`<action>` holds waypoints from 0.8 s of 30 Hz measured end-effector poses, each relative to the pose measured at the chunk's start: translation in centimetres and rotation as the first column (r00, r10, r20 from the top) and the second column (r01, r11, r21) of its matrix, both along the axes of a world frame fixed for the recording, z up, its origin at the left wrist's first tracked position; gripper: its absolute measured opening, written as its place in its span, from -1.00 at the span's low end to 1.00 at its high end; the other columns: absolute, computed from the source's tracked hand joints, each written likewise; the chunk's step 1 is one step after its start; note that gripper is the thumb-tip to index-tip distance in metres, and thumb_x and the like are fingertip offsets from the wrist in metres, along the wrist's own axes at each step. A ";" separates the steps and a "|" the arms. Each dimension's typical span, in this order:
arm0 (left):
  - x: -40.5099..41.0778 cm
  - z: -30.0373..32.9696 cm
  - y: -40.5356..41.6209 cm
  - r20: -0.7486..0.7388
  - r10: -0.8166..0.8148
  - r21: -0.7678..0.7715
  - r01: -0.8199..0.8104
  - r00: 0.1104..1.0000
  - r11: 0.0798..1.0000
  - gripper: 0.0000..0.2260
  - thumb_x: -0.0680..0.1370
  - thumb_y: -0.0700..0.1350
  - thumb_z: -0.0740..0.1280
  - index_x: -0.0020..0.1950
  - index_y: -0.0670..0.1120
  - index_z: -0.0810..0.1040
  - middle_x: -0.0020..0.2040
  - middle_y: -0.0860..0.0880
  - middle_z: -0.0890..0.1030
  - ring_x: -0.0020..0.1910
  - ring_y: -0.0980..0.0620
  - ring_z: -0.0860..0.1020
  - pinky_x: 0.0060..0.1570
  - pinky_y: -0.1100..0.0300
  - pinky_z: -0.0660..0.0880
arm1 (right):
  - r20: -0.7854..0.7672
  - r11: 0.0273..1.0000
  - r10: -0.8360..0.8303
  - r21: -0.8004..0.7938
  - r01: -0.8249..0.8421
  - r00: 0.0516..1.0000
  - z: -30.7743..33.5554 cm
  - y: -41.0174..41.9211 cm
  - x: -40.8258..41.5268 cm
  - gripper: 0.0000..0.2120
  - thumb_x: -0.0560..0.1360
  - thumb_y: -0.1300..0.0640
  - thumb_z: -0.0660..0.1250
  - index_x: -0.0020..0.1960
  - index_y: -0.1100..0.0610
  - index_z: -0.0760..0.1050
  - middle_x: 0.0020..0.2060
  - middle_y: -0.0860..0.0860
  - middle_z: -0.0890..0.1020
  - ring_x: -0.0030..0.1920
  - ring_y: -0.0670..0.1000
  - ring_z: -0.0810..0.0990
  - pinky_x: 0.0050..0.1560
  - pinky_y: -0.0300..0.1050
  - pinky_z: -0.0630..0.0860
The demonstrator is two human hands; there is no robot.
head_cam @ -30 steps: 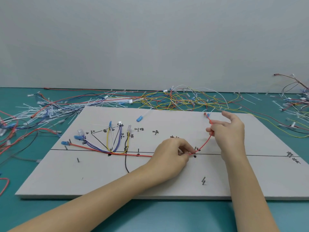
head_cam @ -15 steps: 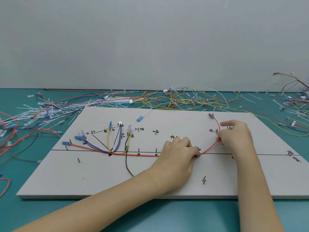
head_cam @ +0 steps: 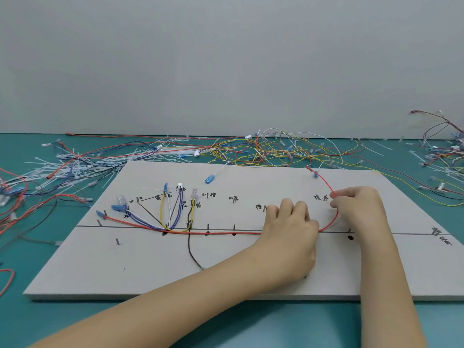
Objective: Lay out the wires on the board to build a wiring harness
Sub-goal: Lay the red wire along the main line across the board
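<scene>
1. Left hand lies knuckles-up on the long red insulated wire, pinning it along the black line on the flat grey board; grip is hidden, so I can't tell whether it's curled or flat.
2. Right hand pinches the same wire's free end.
3. Advice: keep the pinned point fixed, feed slack slowly and seat the bend against the pin.
4. Wire exits the left hand at 3 o'clock, then arcs to the right fingertips at 1 o'clock.

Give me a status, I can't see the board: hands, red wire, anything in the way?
Left hand pressing red wire on the board line. Right hand pinching its curved end. Nothing blocking; loose wires lie behind.
</scene>
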State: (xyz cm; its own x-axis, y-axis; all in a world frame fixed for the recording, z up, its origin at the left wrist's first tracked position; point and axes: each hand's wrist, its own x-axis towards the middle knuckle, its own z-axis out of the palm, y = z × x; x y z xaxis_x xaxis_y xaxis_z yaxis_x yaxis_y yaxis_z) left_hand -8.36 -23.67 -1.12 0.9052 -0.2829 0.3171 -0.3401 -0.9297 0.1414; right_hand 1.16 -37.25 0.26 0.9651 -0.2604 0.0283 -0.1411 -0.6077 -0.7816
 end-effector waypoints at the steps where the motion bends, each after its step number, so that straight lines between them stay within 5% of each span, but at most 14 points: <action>1: 0.3 0.1 -0.1 -0.012 -0.003 0.000 0.003 1.000 1.000 -0.75 0.57 -0.17 0.15 0.18 -0.09 0.53 0.10 -0.06 0.39 0.10 -0.12 0.24 -0.05 0.05 0.11 | 0.007 1.000 -0.009 0.012 0.009 1.000 -0.1 -0.2 0.0 -0.81 0.44 0.34 0.31 -0.07 0.15 0.65 -0.11 0.11 0.63 -0.04 0.14 0.53 -0.04 -0.09 0.44; 12: 2.8 0.2 -2.4 -0.181 -0.074 -0.166 0.044 0.981 0.985 -0.69 0.59 -0.22 0.12 0.25 0.00 0.52 0.10 -0.09 0.48 0.10 -0.13 0.29 -0.01 0.03 0.13 | 0.014 0.998 -0.035 0.046 0.034 0.999 -0.8 -1.1 0.5 -0.83 0.41 0.28 0.30 -0.33 0.12 0.57 -0.35 0.07 0.64 -0.29 0.11 0.47 -0.21 -0.12 0.38; 24: 2.9 0.0 -2.8 -0.227 -0.200 -0.245 0.143 0.953 0.959 -0.67 0.61 -0.18 0.11 0.33 0.01 0.46 0.15 -0.08 0.44 0.15 -0.13 0.35 0.08 -0.01 0.17 | 0.012 0.998 -0.061 -0.024 0.061 0.998 -0.7 -1.5 0.4 -0.89 0.38 0.31 0.31 -0.20 0.32 0.60 -0.29 0.26 0.59 -0.25 0.18 0.46 -0.18 -0.07 0.42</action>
State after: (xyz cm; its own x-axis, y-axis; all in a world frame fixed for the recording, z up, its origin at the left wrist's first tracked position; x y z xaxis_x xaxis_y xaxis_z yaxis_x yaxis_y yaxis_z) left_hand -5.49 -26.44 -1.08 0.9070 -0.3882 0.1631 -0.4192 -0.7951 0.4383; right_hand 1.53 -38.74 -0.46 0.9469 -0.3181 0.0462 -0.1698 -0.6171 -0.7683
